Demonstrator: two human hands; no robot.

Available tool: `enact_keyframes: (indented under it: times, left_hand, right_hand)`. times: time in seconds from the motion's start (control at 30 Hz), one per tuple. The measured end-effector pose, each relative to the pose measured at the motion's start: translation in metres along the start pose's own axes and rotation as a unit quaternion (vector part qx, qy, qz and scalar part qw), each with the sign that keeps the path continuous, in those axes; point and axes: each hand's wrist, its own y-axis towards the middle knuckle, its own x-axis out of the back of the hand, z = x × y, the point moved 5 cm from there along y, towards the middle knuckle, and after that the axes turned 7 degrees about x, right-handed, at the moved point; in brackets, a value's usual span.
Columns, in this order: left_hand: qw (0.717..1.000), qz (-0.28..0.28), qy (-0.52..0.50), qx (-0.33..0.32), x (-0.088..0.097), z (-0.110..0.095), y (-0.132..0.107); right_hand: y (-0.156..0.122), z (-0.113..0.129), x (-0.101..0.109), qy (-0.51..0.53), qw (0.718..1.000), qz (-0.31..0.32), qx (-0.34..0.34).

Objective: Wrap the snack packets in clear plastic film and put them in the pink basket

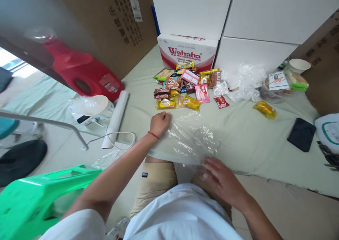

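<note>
A clear plastic bag (194, 136) lies crinkled on the cloth at the table's front. My left hand (160, 124), with a red cord at the wrist, is closed in a fist on the bag's left corner. Over the table's front edge, my right hand (224, 180) has its fingers stretched out and the thumb apart; its fingertips meet the bag's near right edge. Just beyond the bag lies a pile of wrapped snacks: yellow packets (192, 102), a pink packet (202, 93) and a brown packet (174, 83). A small red packet (221, 101) lies to their right.
Behind the snacks stands a Wahaha carton (188, 51). A red jug (86, 72), a paper cup (99, 107) and a white roll (116, 118) are at left. Crumpled clear plastic (243, 79), a yellow packet (265, 109) and a black phone-like slab (302, 134) lie right.
</note>
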Motion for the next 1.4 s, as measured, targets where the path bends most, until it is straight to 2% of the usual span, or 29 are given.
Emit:
enact_keyframes:
  times: [0.07, 0.1, 0.17, 0.2, 0.23, 0.27, 0.33, 0.4, 0.47, 0.53, 0.63, 0.73, 0.8, 0.87, 0.93, 0.97, 1.03, 1.07, 1.1, 1.17, 1.2, 1.27, 1.33, 1.4]
  left_hand:
    - [0.997, -0.069, -0.003, -0.021, 0.019, 0.007, -0.007]
    - [0.991, -0.121, -0.003, -0.047, 0.03, 0.004, -0.012]
    - [0.971, -0.209, -0.002, -0.113, 0.048, -0.011, -0.023]
    - [0.963, -0.221, -0.001, -0.152, 0.051, -0.023, -0.027]
    - [0.959, -0.203, 0.004, -0.197, 0.05, -0.037, -0.03]
    - [0.955, -0.159, 0.013, -0.249, 0.043, -0.053, -0.032]
    - [0.932, -0.023, 0.048, -0.359, 0.017, -0.081, -0.037]
    - [0.898, 0.093, 0.094, -0.42, -0.014, -0.093, -0.041]
    - [0.886, 0.144, 0.131, -0.421, -0.039, -0.09, -0.041]
    - [0.9, 0.146, 0.143, -0.386, -0.052, -0.078, -0.039]
    - [0.932, 0.125, 0.129, -0.314, -0.055, -0.059, -0.041]
    - [0.953, 0.121, 0.114, -0.253, -0.052, -0.054, -0.044]
    - [0.961, 0.135, 0.101, -0.219, -0.051, -0.056, -0.043]
    - [0.965, 0.16, 0.083, -0.189, -0.05, -0.059, -0.037]
    - [0.964, 0.187, 0.07, -0.175, -0.049, -0.059, -0.029]
    - [0.962, 0.199, 0.068, -0.174, -0.049, -0.059, -0.024]
    - [0.957, 0.216, 0.071, -0.18, -0.048, -0.057, -0.017]
    - [0.955, 0.221, 0.074, -0.184, -0.047, -0.056, -0.015]
    - [0.953, 0.225, 0.078, -0.189, -0.047, -0.056, -0.013]
    - [0.948, 0.23, 0.09, -0.199, -0.046, -0.055, -0.01]
    - [0.946, 0.233, 0.097, -0.202, -0.046, -0.055, -0.009]
    - [0.941, 0.243, 0.111, -0.208, -0.046, -0.054, -0.008]
    - [0.935, 0.25, 0.122, -0.22, -0.045, -0.052, -0.006]
    - [0.93, 0.246, 0.13, -0.242, -0.045, -0.05, -0.005]
  right_hand:
    - [0.004, -0.021, 0.03, 0.035, 0.989, -0.123, -0.074]
    - [0.007, -0.034, 0.047, 0.029, 0.973, -0.198, -0.118]
    - [0.018, -0.056, 0.073, -0.031, 0.931, -0.316, -0.179]
    - [0.028, -0.064, 0.08, -0.075, 0.919, -0.339, -0.187]
    - [0.041, -0.071, 0.083, -0.12, 0.916, -0.335, -0.183]
    - [0.056, -0.076, 0.082, -0.158, 0.922, -0.307, -0.176]
    - [0.084, -0.085, 0.07, -0.207, 0.937, -0.223, -0.169]
    - [0.1, -0.091, 0.058, -0.22, 0.947, -0.156, -0.176]
    - [0.105, -0.098, 0.054, -0.207, 0.954, -0.132, -0.171]
    - [0.101, -0.107, 0.062, -0.189, 0.958, -0.148, -0.158]
    - [0.091, -0.132, 0.09, -0.182, 0.949, -0.199, -0.161]
    - [0.091, -0.15, 0.123, -0.216, 0.934, -0.228, -0.168]
    - [0.094, -0.142, 0.141, -0.262, 0.917, -0.262, -0.15]
    - [0.095, -0.114, 0.146, -0.296, 0.898, -0.308, -0.104]
    - [0.095, -0.071, 0.129, -0.291, 0.906, -0.304, -0.029]
    - [0.094, -0.048, 0.11, -0.274, 0.924, -0.267, 0.014]
    - [0.094, -0.006, 0.058, -0.234, 0.958, -0.133, 0.105]
    - [0.092, 0.01, 0.031, -0.226, 0.962, -0.079, 0.13]
    - [0.09, 0.019, 0.007, -0.224, 0.964, -0.035, 0.137]
    - [0.09, 0.024, -0.027, -0.214, 0.97, 0.007, 0.119]
    - [0.091, 0.02, -0.035, -0.196, 0.975, 0.008, 0.1]
    - [0.093, 0.008, -0.037, -0.116, 0.991, -0.022, 0.062]
    - [0.093, -0.006, -0.024, 0.015, 0.997, -0.071, 0.006]
    - [0.09, -0.02, -0.009, 0.154, 0.979, -0.11, -0.072]
